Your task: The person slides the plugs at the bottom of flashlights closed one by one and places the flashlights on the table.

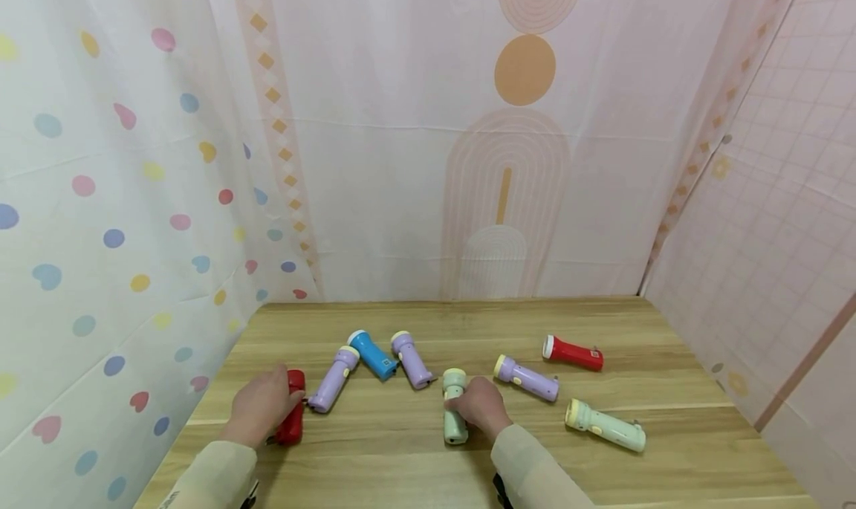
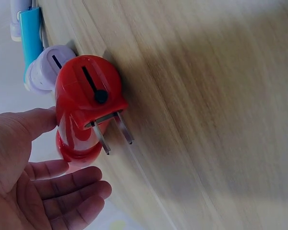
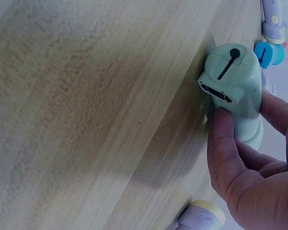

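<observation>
My left hand (image 1: 262,403) is at a red flashlight (image 1: 291,412) on the left of the table, its thumb and index finger pinching the body. In the left wrist view the flashlight's end faces the camera, with two metal plug prongs (image 2: 112,132) folded out and a black slot above them; the other fingers extend loosely below. Near the middle, my right hand (image 1: 484,406) grips a pale green flashlight (image 1: 455,431), thumb on one side and fingers on the other. The right wrist view shows its end, with a black slot and a recessed plug socket (image 3: 217,91).
Beside the red one lie a purple flashlight (image 1: 334,381), a blue one (image 1: 374,356) and another purple one (image 1: 412,362). To the right are a purple (image 1: 531,380), a red (image 1: 576,354) and a green flashlight (image 1: 611,428). Patterned curtains (image 1: 401,197) enclose the wooden table (image 1: 374,464).
</observation>
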Available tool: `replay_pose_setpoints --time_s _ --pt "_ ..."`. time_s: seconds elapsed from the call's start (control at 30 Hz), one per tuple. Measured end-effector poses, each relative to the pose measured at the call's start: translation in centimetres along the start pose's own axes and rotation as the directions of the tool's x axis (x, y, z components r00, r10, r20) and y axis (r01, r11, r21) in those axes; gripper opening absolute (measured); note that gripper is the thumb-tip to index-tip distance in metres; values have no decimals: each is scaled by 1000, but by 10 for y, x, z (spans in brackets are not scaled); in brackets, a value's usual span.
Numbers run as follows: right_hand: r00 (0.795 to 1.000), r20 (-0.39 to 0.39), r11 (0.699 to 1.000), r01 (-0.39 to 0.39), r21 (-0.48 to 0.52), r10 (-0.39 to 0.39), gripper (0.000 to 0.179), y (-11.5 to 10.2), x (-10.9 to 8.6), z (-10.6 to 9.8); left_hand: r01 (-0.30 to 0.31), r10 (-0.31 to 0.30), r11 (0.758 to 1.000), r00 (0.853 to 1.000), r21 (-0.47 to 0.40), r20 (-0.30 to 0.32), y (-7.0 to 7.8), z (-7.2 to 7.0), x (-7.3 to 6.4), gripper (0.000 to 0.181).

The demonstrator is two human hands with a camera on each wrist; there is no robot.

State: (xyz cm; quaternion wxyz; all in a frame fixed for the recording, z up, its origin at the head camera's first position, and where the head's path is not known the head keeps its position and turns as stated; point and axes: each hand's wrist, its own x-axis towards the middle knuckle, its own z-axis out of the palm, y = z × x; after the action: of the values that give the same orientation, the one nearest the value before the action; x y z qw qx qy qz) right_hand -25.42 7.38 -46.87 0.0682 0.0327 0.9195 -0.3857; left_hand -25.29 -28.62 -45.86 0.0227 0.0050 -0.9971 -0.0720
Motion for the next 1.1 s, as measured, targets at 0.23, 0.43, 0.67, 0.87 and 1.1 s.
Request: replay_pose_setpoints --time_s 0.23,0.43,0.67,0.87,1.1 --pt "1000 -5 1000 -1 -4 1 28 0 1 -1 23 -23 1000 999 3 32 -2 -4 1 38" --pt "1000 -11 1000 3 8 -3 27 0 1 -1 48 -49 999 996 11 79 -3 -9 0 37" --pt "1000 -10 1000 8 19 -8 26 1 -1 -1 78 -79 997 990 9 119 -7 -10 1 35" --pt "1000 2 999 14 37 -14 25 1 -1 -2 118 -110 992 983 -44 148 -11 -8 2 37" --pt "1000 4 1000 -1 28 1 26 1 0 0 150 -133 986 974 -78 183 -10 -9 1 38"
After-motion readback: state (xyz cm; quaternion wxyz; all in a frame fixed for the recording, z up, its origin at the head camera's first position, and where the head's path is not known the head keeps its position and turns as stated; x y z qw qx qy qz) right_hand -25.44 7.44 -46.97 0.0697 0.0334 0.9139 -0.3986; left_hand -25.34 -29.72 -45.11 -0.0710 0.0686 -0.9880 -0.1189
